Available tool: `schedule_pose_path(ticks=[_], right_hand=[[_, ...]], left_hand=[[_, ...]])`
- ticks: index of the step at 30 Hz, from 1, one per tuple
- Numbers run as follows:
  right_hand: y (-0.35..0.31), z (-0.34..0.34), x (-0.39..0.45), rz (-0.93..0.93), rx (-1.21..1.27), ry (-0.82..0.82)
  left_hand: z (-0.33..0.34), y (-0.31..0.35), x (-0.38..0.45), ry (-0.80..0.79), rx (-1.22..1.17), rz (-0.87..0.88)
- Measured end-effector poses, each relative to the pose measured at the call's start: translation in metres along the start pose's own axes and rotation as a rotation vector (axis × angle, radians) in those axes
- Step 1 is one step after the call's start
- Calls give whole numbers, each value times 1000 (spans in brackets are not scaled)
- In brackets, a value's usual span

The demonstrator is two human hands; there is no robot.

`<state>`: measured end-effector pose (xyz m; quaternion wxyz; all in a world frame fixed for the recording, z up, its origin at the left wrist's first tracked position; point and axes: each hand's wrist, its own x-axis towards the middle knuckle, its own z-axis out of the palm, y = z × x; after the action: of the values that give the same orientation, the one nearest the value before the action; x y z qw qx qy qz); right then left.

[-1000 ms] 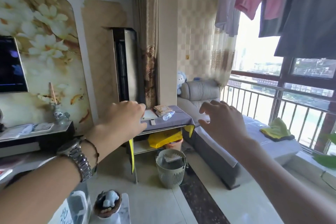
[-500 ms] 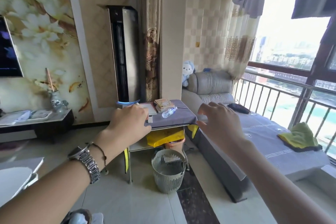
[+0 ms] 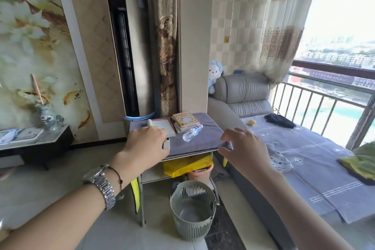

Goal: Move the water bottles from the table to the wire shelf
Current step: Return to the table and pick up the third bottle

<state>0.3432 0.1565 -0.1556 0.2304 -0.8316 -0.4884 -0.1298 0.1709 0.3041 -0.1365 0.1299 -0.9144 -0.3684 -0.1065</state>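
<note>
One clear water bottle [image 3: 192, 132] with a blue-and-white label lies on its side on the grey cloth of a small table [image 3: 205, 144] ahead of me. My left hand [image 3: 145, 144] hovers in front of the table's left part, fingers curled, with nothing in it. On the other side, my right hand [image 3: 243, 148] is stretched out before the table's right corner, fingers spread and empty. Both hands are short of the bottle. No wire shelf is in sight.
A stack of books [image 3: 184, 121] and a notebook [image 3: 164, 128] lie beside the bottle. Under the table are a yellow bag [image 3: 187, 165] and a grey slatted bin [image 3: 192, 212]. A grey sofa with a cloth [image 3: 304, 158] runs along the right, a tall air conditioner [image 3: 132, 50] behind.
The view has come closer to the table and tilted down. Both hands stay raised and empty, now nearer the table's front edge.
</note>
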Motion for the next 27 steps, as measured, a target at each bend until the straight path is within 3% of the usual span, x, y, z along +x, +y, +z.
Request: schedule_pose_path(ticks=[10,27], right_hand=[[51,89,136,91,-20,-44],[149,256,344,89,24,-246]], left_hand=[[92,-3,167,-104,-50,95],[237,-1,375,-247,-181,-49]])
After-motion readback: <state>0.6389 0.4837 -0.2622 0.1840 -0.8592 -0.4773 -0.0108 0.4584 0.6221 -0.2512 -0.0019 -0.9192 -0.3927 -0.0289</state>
